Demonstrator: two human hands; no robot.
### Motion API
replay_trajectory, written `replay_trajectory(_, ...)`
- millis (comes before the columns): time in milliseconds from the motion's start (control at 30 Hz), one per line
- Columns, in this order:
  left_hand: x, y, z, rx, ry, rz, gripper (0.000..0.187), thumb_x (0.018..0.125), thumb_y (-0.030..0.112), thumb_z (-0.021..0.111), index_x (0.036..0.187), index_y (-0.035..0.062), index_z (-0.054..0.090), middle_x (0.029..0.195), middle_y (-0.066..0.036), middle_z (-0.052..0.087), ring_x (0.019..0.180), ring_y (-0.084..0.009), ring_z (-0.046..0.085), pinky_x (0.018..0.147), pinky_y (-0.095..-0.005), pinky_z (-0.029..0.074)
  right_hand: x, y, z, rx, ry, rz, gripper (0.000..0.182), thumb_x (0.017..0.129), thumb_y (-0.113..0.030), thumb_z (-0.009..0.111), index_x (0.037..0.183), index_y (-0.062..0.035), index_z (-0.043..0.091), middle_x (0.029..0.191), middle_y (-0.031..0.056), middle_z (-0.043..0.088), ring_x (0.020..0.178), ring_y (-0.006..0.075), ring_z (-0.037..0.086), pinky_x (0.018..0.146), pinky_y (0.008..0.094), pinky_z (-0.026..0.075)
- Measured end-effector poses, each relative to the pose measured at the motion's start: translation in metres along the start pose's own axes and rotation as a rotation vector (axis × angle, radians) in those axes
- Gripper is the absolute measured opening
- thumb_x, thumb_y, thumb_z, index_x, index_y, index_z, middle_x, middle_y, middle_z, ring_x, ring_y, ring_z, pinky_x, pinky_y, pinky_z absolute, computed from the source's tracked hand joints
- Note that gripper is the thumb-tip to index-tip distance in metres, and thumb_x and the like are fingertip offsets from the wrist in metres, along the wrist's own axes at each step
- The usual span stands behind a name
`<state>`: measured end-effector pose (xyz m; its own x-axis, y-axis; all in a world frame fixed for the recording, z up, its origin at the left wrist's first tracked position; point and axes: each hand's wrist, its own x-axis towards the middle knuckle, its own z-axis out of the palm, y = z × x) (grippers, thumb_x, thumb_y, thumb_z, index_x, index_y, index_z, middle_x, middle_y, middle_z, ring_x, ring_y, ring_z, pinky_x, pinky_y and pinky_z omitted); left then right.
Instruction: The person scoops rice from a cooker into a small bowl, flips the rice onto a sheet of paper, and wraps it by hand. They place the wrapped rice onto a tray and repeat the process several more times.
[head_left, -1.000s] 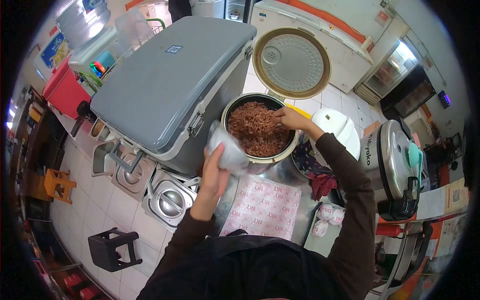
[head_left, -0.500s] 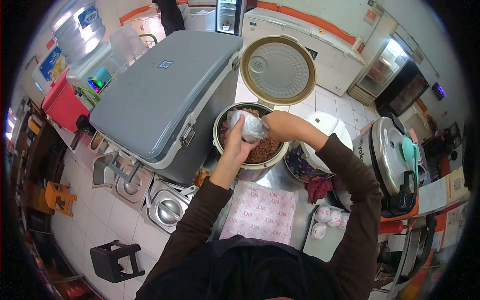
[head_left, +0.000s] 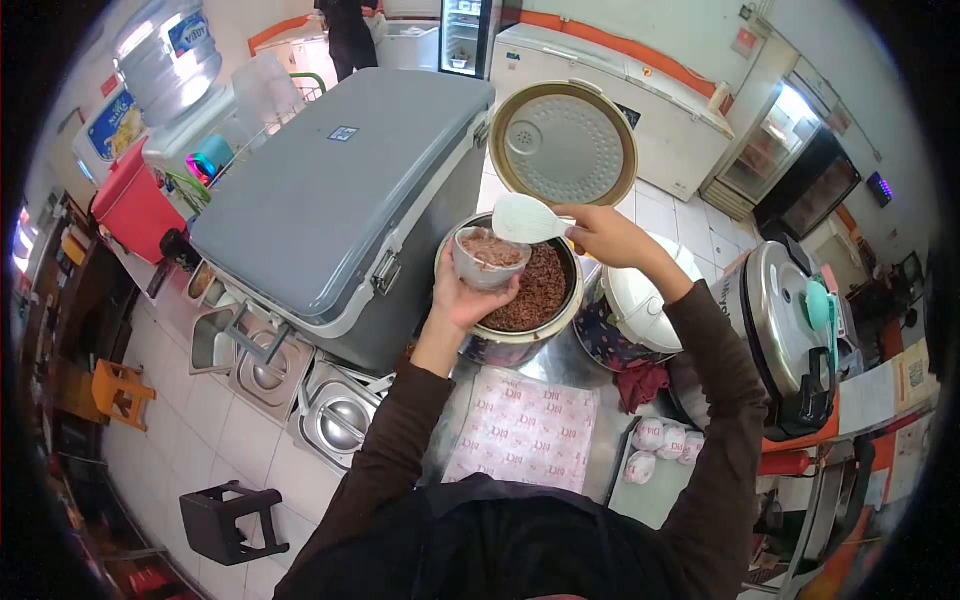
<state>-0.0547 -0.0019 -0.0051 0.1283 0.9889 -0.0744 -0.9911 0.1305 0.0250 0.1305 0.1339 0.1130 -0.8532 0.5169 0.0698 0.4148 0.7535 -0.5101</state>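
Paddle (head_left: 527, 220) lifted clear, right hand (head_left: 600, 234) gripping, left hand (head_left: 470, 297) cupping bowl (head_left: 487, 258)

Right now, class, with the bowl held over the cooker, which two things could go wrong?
1. The small bowl, heaped with brown rice, rests only in the left hand beside the open rice cooker; if it tilts, rice may spill onto the printed wrappers.
2. The right hand holds the white paddle above the bowl; clinging grains could drop outside it.

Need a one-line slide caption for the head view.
Left hand holds a small bowl of reddish rice over the open rice cooker; right hand holds a white paddle above it.
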Motion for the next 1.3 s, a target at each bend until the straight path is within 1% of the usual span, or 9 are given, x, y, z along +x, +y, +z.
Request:
replay_trajectory(167, 0.002, 0.002, -0.002, -0.065, 0.029, -0.021, 0.061, 0.086, 0.058, 0.042, 0.129, 0.0146, 0.044, 0.131, -0.016, 0.043, 0.116, -0.0359, 0.042, 0.087, -0.0479, 0.042, -0.012, -0.001, -0.002, 0.466, -0.203, 0.221, 0.038, 0.093, -0.031, 0.054, 0.127, -0.0150, 0.054, 0.062, -0.0037, 0.046, 0.054, 0.0044, 0.042, 0.048, 0.0192, 0.035)
replay_trajectory(367, -0.003, -0.016, 0.007, -0.072, -0.068, 0.027, 0.042, 0.089, 0.045, 0.047, 0.118, 0.0150, 0.052, 0.123, -0.011, 0.048, 0.112, -0.0322, 0.044, 0.086, -0.0412, 0.042, -0.002, 0.029, 0.062, 0.438, -0.095, -0.135, 0.033, 0.097, -0.029, 0.048, 0.124, -0.0119, 0.059, 0.059, -0.0078, 0.044, 0.047, 0.0020, 0.034, 0.043, 0.0203, 0.029)
replay_trajectory(433, -0.003, -0.014, 0.002, -0.018, -0.036, -0.002, 0.043, 0.089, 0.045, 0.048, 0.118, 0.0149, 0.052, 0.123, -0.012, 0.048, 0.113, -0.0334, 0.044, 0.086, -0.0414, 0.042, -0.003, 0.022, 0.060, 0.395, -0.096, -0.217, 0.036, 0.093, -0.033, 0.054, 0.121, -0.0118, 0.061, 0.098, 0.0031, 0.068, 0.071, 0.0098, 0.056, 0.065, 0.0251, 0.048)
replay_trajectory(700, 0.008, -0.014, -0.001, -0.139, 0.026, -0.084, 0.062, 0.088, 0.056, 0.047, 0.127, 0.0074, 0.043, 0.129, -0.020, 0.042, 0.119, -0.0405, 0.040, 0.092, -0.0475, 0.045, -0.019, 0.003, 0.021, 0.733, -0.278, 0.319, 0.038, 0.093, -0.030, 0.054, 0.123, -0.0071, 0.059, 0.104, 0.0035, 0.066, 0.083, 0.0085, 0.055, 0.073, 0.0231, 0.046)
replay_trajectory(833, 0.012, -0.007, -0.004, -0.093, 0.057, 0.029, 0.061, 0.091, 0.055, 0.043, 0.131, 0.0085, 0.040, 0.134, -0.020, 0.038, 0.120, -0.0416, 0.039, 0.097, -0.0503, 0.044, -0.032, 0.005, 0.014, 0.745, -0.132, 0.191, 0.038, 0.098, -0.034, 0.045, 0.128, -0.0137, 0.056, 0.057, -0.0099, 0.029, 0.048, 0.0022, 0.025, 0.043, 0.0211, 0.017)
replay_trajectory(900, 0.011, -0.008, -0.003, -0.057, 0.153, 0.083, 0.062, 0.091, 0.055, 0.042, 0.132, 0.0090, 0.039, 0.135, -0.020, 0.037, 0.120, -0.0418, 0.039, 0.097, -0.0506, 0.043, -0.031, 0.013, 0.024, 0.598, -0.033, -0.012, 0.037, 0.097, -0.031, 0.046, 0.127, -0.0104, 0.056, 0.062, -0.0059, 0.043, 0.054, 0.0029, 0.036, 0.048, 0.0201, 0.028)
replay_trajectory(1000, 0.011, -0.014, 0.001, -0.028, 0.175, 0.113, 0.062, 0.091, 0.055, 0.043, 0.133, 0.0099, 0.038, 0.135, -0.020, 0.037, 0.120, -0.0408, 0.039, 0.097, -0.0508, 0.043, -0.034, 0.014, 0.043, 0.340, 0.078, -0.050, 0.037, 0.094, -0.031, 0.052, 0.120, -0.0075, 0.059, 0.119, 0.0110, 0.061, 0.110, 0.0197, 0.057, 0.094, 0.0309, 0.042)
replay_trajectory(1167, 0.000, -0.012, 0.004, -0.047, 0.055, -0.039, 0.057, 0.090, 0.053, 0.046, 0.130, 0.0129, 0.042, 0.135, -0.016, 0.039, 0.120, -0.0368, 0.039, 0.089, -0.0456, 0.046, -0.030, 0.037, 0.050, 0.212, 0.048, 0.023, 0.035, 0.093, -0.031, 0.052, 0.120, -0.0102, 0.060, 0.119, 0.0103, 0.062, 0.109, 0.0220, 0.058, 0.094, 0.0307, 0.042)
replay_trajectory(1300, -0.011, -0.012, 0.013, 0.064, 0.012, -0.052, 0.061, 0.086, 0.054, 0.047, 0.132, 0.0141, 0.041, 0.135, -0.016, 0.038, 0.119, -0.0363, 0.039, 0.083, -0.0397, 0.045, -0.024, 0.029, 0.033, 0.292, 0.185, -0.015, 0.037, 0.095, -0.033, 0.050, 0.122, -0.0098, 0.059, 0.103, 0.0086, 0.067, 0.091, 0.0114, 0.057, 0.084, 0.0271, 0.044)
